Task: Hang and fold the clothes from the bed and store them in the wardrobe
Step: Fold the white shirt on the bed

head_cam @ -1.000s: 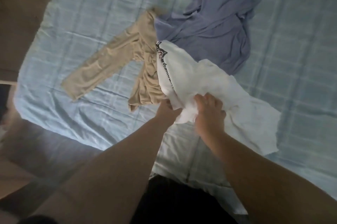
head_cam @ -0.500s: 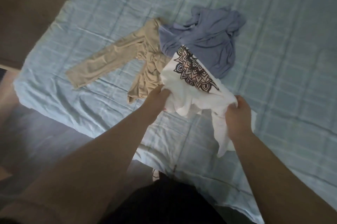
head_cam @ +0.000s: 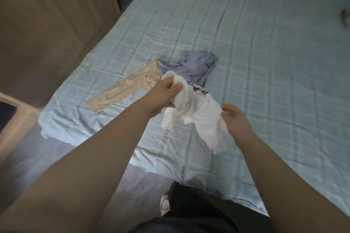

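Both hands [head_cam: 198, 107] grip white shirt [head_cam: 195, 111]; two garments [head_cam: 191, 68] lie behind.

Dim room, soft flat light falling brightest on the pale blue checked bedsheet [head_cam: 265, 62]; the forearms in the foreground sit dark, wide-angle bending curves the bed's edges, and everything looks slightly soft and blurred

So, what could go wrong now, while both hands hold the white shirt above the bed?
1. The white shirt is bunched between the left hand and right hand, so a fold started now would probably come out creased.
2. Its loose end hangs near the bed edge and might slip toward the floor.
3. It could drag across the beige garment and blue garment.
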A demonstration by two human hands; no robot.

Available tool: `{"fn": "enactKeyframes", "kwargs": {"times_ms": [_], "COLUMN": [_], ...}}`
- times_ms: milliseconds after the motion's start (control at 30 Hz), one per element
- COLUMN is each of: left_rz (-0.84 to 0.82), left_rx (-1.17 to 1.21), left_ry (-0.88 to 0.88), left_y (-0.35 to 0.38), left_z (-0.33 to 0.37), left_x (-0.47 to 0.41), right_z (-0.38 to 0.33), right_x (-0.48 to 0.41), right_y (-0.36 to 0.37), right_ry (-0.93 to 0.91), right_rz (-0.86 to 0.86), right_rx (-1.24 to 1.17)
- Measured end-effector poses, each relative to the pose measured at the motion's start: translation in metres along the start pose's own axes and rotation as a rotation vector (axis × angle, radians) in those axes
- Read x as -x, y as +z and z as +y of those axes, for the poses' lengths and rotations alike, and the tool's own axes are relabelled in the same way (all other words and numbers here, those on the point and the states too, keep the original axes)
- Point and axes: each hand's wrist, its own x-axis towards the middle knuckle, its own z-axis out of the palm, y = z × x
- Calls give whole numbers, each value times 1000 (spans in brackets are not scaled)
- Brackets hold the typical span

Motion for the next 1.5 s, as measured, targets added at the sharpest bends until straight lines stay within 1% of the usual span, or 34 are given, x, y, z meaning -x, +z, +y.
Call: {"fn": "enactKeyframes", "kwargs": {"times_ms": [100, 200, 267, 333, 400, 467, 533, 600, 667, 700, 733, 800, 867, 900, 967, 1067, 1200, 1233, 1333, 1367, 1400, 1467, 1500], "left_rz": [-17, -17, 7, 15, -10, -68, -123, -142, -181, -191, -172, -64, 45, 74, 70, -6, -186, -223, -331, -328, -294, -180, -121], "left_rx": [-97, -247, -369, -385, -283, -224, -248, -290, -349, -368, -374, -401, -521, -592, -684, -740, -793, -766, -484, -453, -498, -684, -740], "left_ry": [73, 162, 215, 221, 187, 195, 233, 262, 309, 337, 362, 411, 460, 475, 444, 389, 378, 385, 463, 495, 521, 568, 605], "left_y": [7, 21, 30, 36, 40, 45, 51, 54, 55, 56, 57, 61, 66, 70, 81, 105, 147, 159, 198, 211, 221, 234, 238], "left_z": [30, 55, 68, 78, 93, 112, 136, 160, 180, 189, 196, 205, 207, 205, 198, 190, 186, 184, 174, 171, 167, 164, 164], "left_x": [24, 48, 65, 78, 92, 102, 111, 118, 125, 127, 127, 122, 114, 109, 101, 91, 92, 94, 97, 96, 93, 80, 72], "right_z": [-36, -72, -87, -93, -100, -115, -134, -154, -173, -183, -192, -214, -234, -243, -257, -270, -281, -282, -284, -285, -285, -285, -285], "right_x": [34, 71, 91, 105, 116, 123, 125, 125, 123, 122, 121, 119, 118, 118, 120, 124, 123, 122, 116, 114, 113, 113, 114], "right_y": [5, 14, 17, 17, 16, 14, 7, -8, -30, -41, -53, -79, -106, -119, -142, -170, -202, -209, -227, -233, -239, -252, -259], "right_ry": [-112, -238, -282, -314, -353, -402, -435, -502, -557, -555, -534, -468, -426, -424, -449, -512, -622, -649, -684, -685, -690, -725, -752], "right_rz": [-6, -174, -276, -293, -255, -168, -44, 67, 118, 123, 124, 126, 90, 65, 49, 94, 249, 295, 403, 427, 448, 487, 504], "right_rx": [-24, -66, -43, 49, 116, 71, 5, -11, -36, -68, -108, -207, -289, -299, -264, -189, 2, 73, 203, 205, 206, 217, 223]}}
